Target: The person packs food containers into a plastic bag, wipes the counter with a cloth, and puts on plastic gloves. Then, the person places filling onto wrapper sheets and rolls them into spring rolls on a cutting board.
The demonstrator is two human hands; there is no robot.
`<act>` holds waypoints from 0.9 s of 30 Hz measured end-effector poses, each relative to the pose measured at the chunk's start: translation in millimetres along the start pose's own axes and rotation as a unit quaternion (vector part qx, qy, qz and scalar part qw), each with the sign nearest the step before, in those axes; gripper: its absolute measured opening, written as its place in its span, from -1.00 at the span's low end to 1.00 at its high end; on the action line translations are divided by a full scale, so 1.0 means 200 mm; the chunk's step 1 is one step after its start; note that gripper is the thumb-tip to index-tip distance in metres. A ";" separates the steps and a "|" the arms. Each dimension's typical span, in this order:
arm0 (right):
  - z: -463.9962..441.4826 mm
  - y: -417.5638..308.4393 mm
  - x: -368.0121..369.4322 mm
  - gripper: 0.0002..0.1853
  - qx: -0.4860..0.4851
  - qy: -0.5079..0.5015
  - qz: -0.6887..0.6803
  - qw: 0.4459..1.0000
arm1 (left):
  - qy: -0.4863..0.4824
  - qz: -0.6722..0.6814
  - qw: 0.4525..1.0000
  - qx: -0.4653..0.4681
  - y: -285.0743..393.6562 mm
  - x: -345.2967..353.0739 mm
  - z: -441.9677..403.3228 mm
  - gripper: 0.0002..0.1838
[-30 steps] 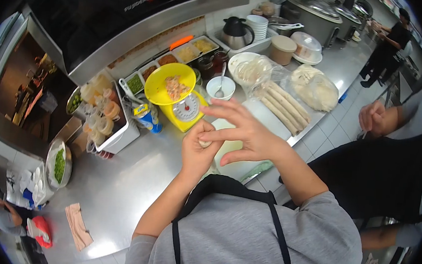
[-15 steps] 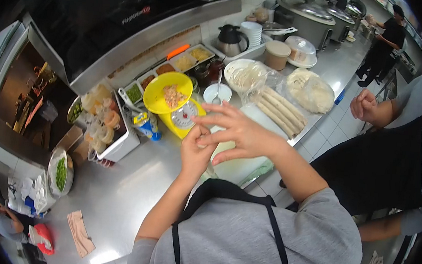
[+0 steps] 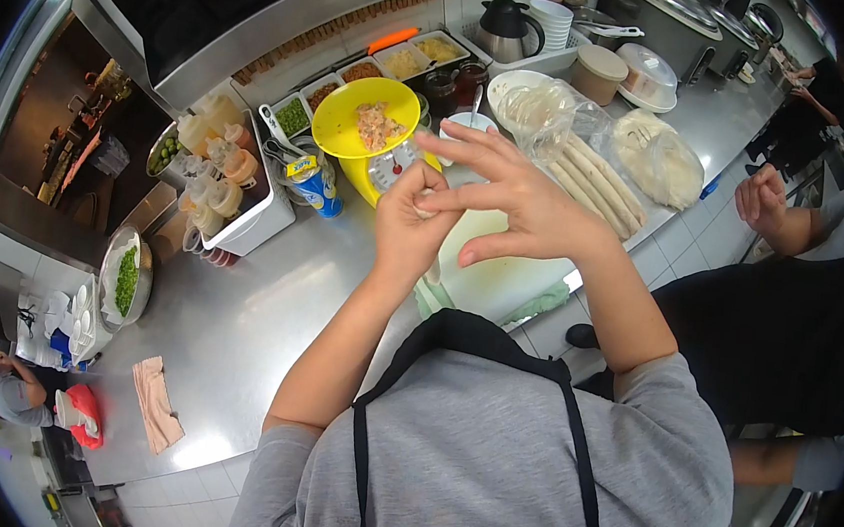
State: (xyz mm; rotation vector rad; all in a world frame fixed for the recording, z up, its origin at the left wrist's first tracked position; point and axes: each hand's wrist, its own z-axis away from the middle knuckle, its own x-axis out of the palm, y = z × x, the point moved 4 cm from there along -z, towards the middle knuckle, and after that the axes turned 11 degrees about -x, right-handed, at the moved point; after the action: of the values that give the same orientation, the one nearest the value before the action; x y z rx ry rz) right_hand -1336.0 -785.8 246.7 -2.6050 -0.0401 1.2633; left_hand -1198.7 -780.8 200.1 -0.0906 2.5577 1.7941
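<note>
My left hand (image 3: 409,224) is closed in front of my chest, above the edge of a pale cutting board (image 3: 488,249). A small whitish bit shows at its fingers, too hidden to name. My right hand (image 3: 523,197) is held against it with fingers spread; one fingertip meets the left fist. Just beyond the hands stands a yellow scale (image 3: 358,172), its dial partly covered. The scale's yellow pan (image 3: 339,121) bears a pinkish chopped filling (image 3: 378,125). Right of the board lie several pale dough rolls (image 3: 600,184), partly under plastic.
A plastic-covered dough mass (image 3: 657,159) lies at the right. Behind are ingredient trays (image 3: 399,63) and a jug (image 3: 505,35). On the left stand a white bin of squeeze bottles (image 3: 254,229), a blue-yellow can (image 3: 316,189) and a cloth (image 3: 157,403). A co-worker's hand (image 3: 761,198) is close at the right.
My view has tilted and shifted, so the counter items appear moved. Both hands stay together in much the same pose, the left closed and the right spread.
</note>
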 end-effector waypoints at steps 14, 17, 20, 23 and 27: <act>0.31 0.25 0.76 -0.43 0.348 0.316 -0.751 0.464 | 0.079 0.109 0.987 0.090 0.15 -0.15 -0.03 -0.83; 0.27 0.34 0.59 -0.53 0.331 0.406 -0.683 0.509 | 0.104 0.261 0.959 0.025 0.06 -0.24 0.08 -0.85; 0.25 0.34 0.43 -0.61 0.323 0.466 -0.603 0.561 | 0.071 0.375 0.916 -0.122 -0.23 -0.29 0.25 -0.74; 0.22 0.30 0.31 -0.58 0.334 0.435 -0.502 0.669 | 0.010 0.422 0.872 -0.245 -0.48 -0.27 0.37 -0.63; 0.19 0.20 0.25 -0.55 0.278 0.299 -0.449 0.795 | -0.148 0.234 0.910 -0.309 -0.65 -0.15 0.41 -0.46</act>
State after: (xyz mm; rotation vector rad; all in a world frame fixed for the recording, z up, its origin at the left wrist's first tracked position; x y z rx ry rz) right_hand -1338.4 -810.0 177.0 -1.8950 -0.6039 0.0611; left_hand -1163.2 -745.8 51.8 0.7867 1.8167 2.4774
